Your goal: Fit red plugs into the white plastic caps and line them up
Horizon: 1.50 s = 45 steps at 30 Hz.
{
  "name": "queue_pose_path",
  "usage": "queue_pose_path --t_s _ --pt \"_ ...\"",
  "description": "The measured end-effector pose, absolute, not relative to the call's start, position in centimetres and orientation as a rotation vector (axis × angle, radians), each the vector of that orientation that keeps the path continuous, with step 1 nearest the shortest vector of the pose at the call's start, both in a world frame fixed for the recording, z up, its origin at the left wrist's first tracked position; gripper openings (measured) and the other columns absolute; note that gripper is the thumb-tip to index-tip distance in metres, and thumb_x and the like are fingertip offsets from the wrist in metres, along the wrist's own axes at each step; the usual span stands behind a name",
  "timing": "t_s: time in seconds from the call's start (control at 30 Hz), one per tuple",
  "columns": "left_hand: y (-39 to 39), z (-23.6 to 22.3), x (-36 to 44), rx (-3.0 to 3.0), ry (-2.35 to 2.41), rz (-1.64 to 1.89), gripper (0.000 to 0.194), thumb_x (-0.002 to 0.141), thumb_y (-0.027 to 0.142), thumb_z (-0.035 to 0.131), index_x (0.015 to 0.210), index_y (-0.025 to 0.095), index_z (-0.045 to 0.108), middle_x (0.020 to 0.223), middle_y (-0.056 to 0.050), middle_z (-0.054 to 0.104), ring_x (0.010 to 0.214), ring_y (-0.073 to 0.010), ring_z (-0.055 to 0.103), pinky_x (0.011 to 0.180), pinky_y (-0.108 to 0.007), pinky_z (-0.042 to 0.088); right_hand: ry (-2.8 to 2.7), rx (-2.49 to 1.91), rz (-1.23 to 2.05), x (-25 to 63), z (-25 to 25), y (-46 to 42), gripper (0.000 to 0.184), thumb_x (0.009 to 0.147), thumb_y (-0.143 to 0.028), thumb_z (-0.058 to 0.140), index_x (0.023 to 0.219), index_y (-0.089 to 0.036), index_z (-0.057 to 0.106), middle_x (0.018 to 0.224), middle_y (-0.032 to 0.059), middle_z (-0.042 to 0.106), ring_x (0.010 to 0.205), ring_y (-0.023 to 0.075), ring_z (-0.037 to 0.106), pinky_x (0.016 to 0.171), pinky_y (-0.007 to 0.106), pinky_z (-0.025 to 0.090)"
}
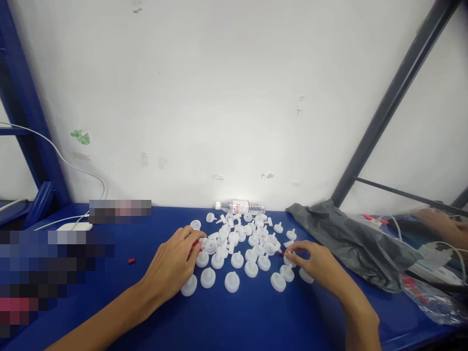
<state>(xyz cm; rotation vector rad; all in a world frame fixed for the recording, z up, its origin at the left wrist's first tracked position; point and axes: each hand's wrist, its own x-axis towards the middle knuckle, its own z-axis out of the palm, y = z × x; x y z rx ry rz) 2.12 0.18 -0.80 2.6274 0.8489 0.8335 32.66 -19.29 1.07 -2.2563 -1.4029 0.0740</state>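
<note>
At the nine o'clock side of white caps [233, 238] heaped on a blue table [226, 319], most seemingly still unhandled, the left hand [171, 262] grasps red pieces [196, 242]; at three, the right hand [317, 263] apparently pinches another.

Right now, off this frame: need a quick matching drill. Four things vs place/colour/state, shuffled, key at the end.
Things
1. Left hand
2. Bottle
3. Loose red piece
4. Large crumpled bag

Place, colour or state
A. Lying on its side near the wall
B. Dark grey
C. Beside the white plastic parts, red bits showing between thumb and fingers
D. On the blue table, apart from the white plastic parts, off to their left

Pairs: 1-C, 2-A, 3-D, 4-B
</note>
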Motion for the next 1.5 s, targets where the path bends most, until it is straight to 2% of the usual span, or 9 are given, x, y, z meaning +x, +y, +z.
queue_pose_path --t_s 0.2,0.4,0.47,0.63,0.87,1.03,1.2,1.37,1.5 --pt "-0.4 -0.2 1.9 2.642 0.815 0.808 0.028 0.100 0.032 0.038 0.100 0.024 0.065 0.096 -0.002 0.068 0.090 -0.0209 0.058 0.069 -0.031 0.044 -1.507 -2.157 0.086 31.1 1.7 -19.0 0.036 0.096 -0.051 0.046 0.109 -0.029 0.070 0.113 0.0041 0.073 0.105 0.0277 0.067 0.092 0.042 0.049" --pt "-1.1 1.0 1.7 2.631 0.847 0.727 0.030 0.101 0.029 0.034 0.100 0.024 0.064 0.093 -0.002 0.067 0.089 -0.0209 0.059 0.068 -0.031 0.043 -1.594 -2.150 0.186 30.1 1.5 -18.5 0.041 0.097 -0.049 0.043 0.127 -0.030 0.065 0.124 0.0051 0.070 0.116 0.0274 0.064 0.099 0.045 0.048" --pt "-1.1 1.2 1.6 2.621 0.855 0.740 0.031 0.101 0.029 0.034 0.100 0.024 0.064 0.092 -0.002 0.066 0.087 -0.0207 0.060 0.068 -0.031 0.043 -1.583 -2.137 0.166 30.3 1.5 -18.5 0.039 0.096 -0.047 0.046 0.124 -0.030 0.067 0.120 0.0048 0.072 0.112 0.0271 0.066 0.096 0.043 0.050" --pt "-1.2 1.0 1.5 2.607 0.819 0.823 0.028 0.100 0.029 0.035 0.100 0.024 0.063 0.092 -0.002 0.066 0.084 -0.0197 0.060 0.068 -0.031 0.044 -1.506 -2.123 0.067 30.9 1.8 -18.3 0.026 0.089 -0.041 0.057 0.099 -0.025 0.074 0.102 0.0057 0.075 0.095 0.0269 0.070 0.085 0.038 0.052" --pt "-1.6 0.8 1.7 2.635 0.716 0.822 0.029 0.100 0.025 0.033 0.098 0.023 0.062 0.088 -0.003 0.064 0.079 -0.0184 0.058 0.064 -0.029 0.044 -1.483 -2.125 0.221 30.5 1.8 -18.4 0.023 0.088 -0.042 0.058 0.101 -0.029 0.071 0.105 0.0025 0.075 0.095 0.0252 0.070 0.081 0.036 0.053" --pt "-1.7 0.8 1.6 2.633 0.640 0.901 0.028 0.100 0.023 0.034 0.099 0.022 0.062 0.085 -0.002 0.063 0.077 -0.0172 0.056 0.065 -0.029 0.044 -1.483 -2.042 0.164 30.4 2.1 -18.3 0.025 0.089 -0.045 0.058 0.100 -0.025 0.069 0.101 0.0061 0.075 0.098 0.0267 0.069 0.084 0.038 0.053" --pt "-2.1 0.6 1.6 2.673 0.435 1.108 0.024 0.099 0.019 0.037 0.102 0.019 0.060 0.086 -0.004 0.064 0.080 -0.0179 0.054 0.064 -0.029 0.042 -1.361 -1.894 0.069 29.7 2.7 -18.0 0.030 0.092 -0.050 0.056 0.106 -0.025 0.064 0.115 0.0096 0.070 0.102 0.0277 0.070 0.086 0.040 0.055" --pt "-3.1 0.5 1.7 2.747 0.277 1.182 0.018 0.095 0.016 0.043 0.103 0.018 0.059 0.086 -0.005 0.064 0.079 -0.0179 0.055 0.062 -0.028 0.042 -1.331 -1.667 0.228 26.7 3.5 -17.0 0.034 0.092 -0.047 0.059 0.118 -0.025 0.060 0.121 0.0089 0.068 0.100 0.0235 0.070 0.087 0.037 0.056" --pt "-3.9 0.4 1.7 2.842 0.260 1.166 0.016 0.093 0.023 0.050 0.106 0.021 0.059 0.085 -0.005 0.065 0.081 -0.0190 0.058 0.059 -0.028 0.043 -1.283 -1.483 0.464 22.2 4.0 -16.0 0.028 0.094 -0.042 0.059 0.117 -0.027 0.062 0.113 0.0063 0.071 0.106 0.0214 0.068 0.088 0.033 0.055"
